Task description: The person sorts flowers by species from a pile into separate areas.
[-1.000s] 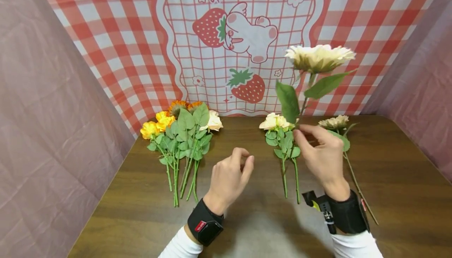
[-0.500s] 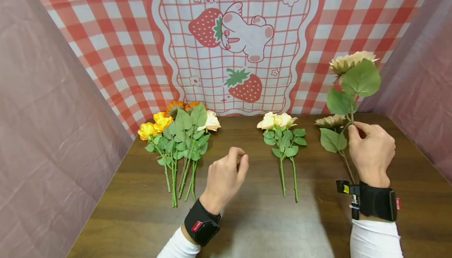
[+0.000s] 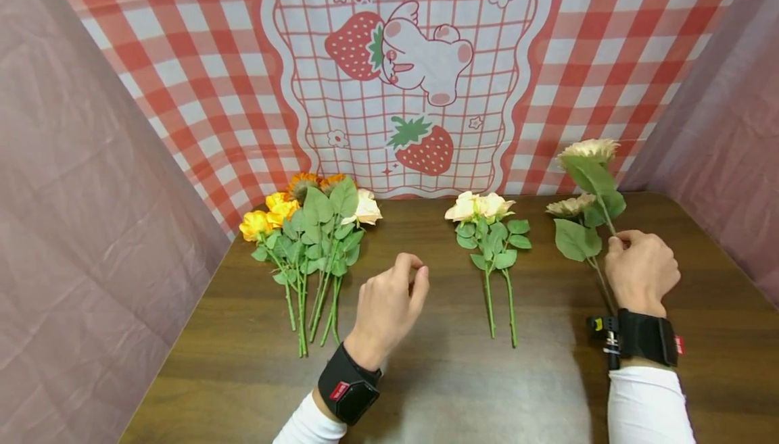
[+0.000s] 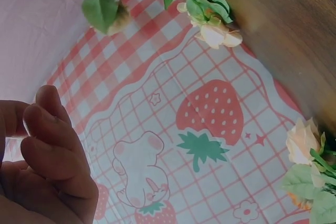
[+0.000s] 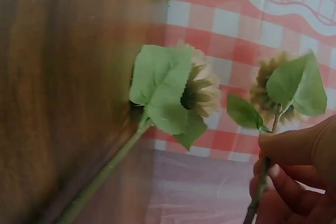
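Observation:
My right hand (image 3: 644, 272) pinches the stem of a cream artificial sunflower (image 3: 590, 151), its head tilted up above the table at the right. Close beside it a second cream sunflower (image 3: 571, 206) lies on the wood. In the right wrist view, thumb and fingers (image 5: 294, 148) close round the held stem, below its leaves. My left hand (image 3: 386, 305) hovers over the middle of the table with fingers loosely curled and nothing in them. Between the hands lie two pale cream roses (image 3: 479, 207), side by side, stems toward me.
At the left lies a bunch of yellow roses (image 3: 268, 216), orange sunflowers (image 3: 313, 184) and a pale rose (image 3: 367, 207), with overlapping green stems. A checked strawberry cloth (image 3: 426, 59) hangs behind the wooden table (image 3: 450, 390). Pink curtains (image 3: 91, 194) flank both sides.
My right hand has carried the cream sunflower from above the pale roses to the right, then lowered it beside the other cream sunflower. My left hand has barely moved.

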Action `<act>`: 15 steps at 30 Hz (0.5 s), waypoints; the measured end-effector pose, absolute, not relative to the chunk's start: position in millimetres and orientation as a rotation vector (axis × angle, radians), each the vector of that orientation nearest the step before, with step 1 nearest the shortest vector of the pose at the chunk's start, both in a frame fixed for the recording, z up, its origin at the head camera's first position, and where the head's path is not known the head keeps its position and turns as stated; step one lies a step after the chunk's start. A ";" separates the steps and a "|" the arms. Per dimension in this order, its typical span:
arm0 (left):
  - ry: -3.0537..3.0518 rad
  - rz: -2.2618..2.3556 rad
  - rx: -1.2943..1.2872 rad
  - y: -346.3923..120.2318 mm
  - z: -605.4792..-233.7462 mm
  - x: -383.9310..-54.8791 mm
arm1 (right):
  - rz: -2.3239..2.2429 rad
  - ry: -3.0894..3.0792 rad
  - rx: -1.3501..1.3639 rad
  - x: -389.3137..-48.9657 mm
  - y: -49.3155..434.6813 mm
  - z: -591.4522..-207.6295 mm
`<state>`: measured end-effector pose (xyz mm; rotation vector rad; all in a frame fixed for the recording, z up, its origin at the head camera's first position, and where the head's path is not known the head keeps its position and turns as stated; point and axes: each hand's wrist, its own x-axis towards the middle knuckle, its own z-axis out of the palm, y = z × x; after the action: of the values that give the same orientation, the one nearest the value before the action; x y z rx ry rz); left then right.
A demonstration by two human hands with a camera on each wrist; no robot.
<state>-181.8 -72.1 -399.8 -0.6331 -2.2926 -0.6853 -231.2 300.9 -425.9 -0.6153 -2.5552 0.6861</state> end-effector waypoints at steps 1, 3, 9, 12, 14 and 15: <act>-2.293 -0.685 -0.634 -72.0 -399.6 -181.8 | 0.685 -2.555 -0.625 -232.0 301.6 -427.6; -2.296 -0.687 -0.634 -71.9 -399.1 -181.4 | 0.688 -2.554 -0.642 -233.5 302.6 -431.0; -2.313 -0.691 -0.643 -71.4 -397.3 -180.1 | 0.678 -2.600 -0.647 -236.7 304.5 -443.7; -2.311 -0.689 -0.646 -71.5 -397.2 -180.0 | 0.679 -2.651 -0.633 -237.5 306.0 -448.6; -2.313 -0.689 -0.647 -71.8 -397.5 -180.0 | 0.688 -2.688 -0.624 -237.6 307.3 -450.0; -2.315 -0.688 -0.647 -72.0 -397.6 -180.0 | 0.693 -2.710 -0.619 -237.8 308.0 -450.3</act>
<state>-180.0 -72.0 -397.6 -0.6469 -2.3152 -0.6883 -237.8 308.0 -450.3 -0.6189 -2.7099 0.6927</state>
